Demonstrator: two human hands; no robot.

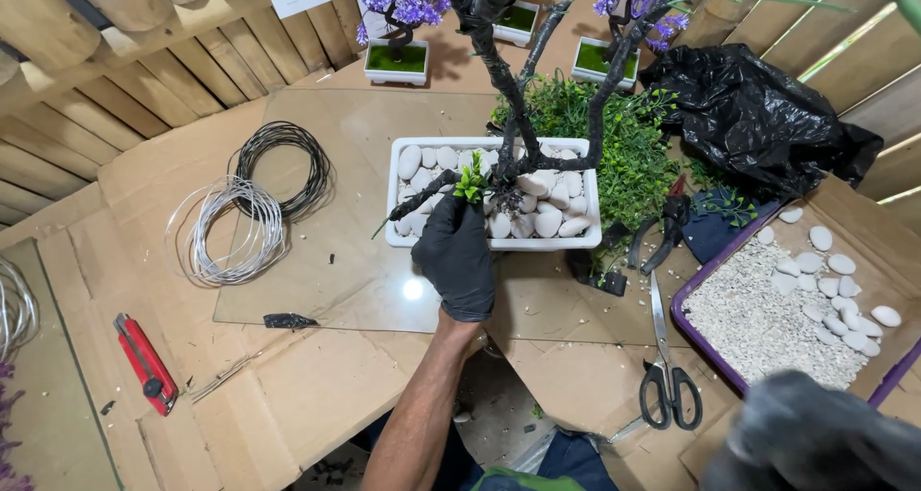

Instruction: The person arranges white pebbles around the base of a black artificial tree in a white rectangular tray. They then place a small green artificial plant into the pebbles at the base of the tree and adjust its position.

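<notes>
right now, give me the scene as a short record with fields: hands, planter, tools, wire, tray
left hand: gloved left hand holds a green sprig at the planter's front rim
right hand: gloved right hand blurred at lower right, over the cardboard; grip unclear
planter: white planter filled with white stones, dark wrapped tree with purple flowers
tools: scissors, red knife, pliers
wire: black coil, silver coil
tray: purple tray of gravel and stones

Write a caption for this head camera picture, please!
A black-gloved left hand tucks a green sprig among white pebbles in a white planter.
</notes>
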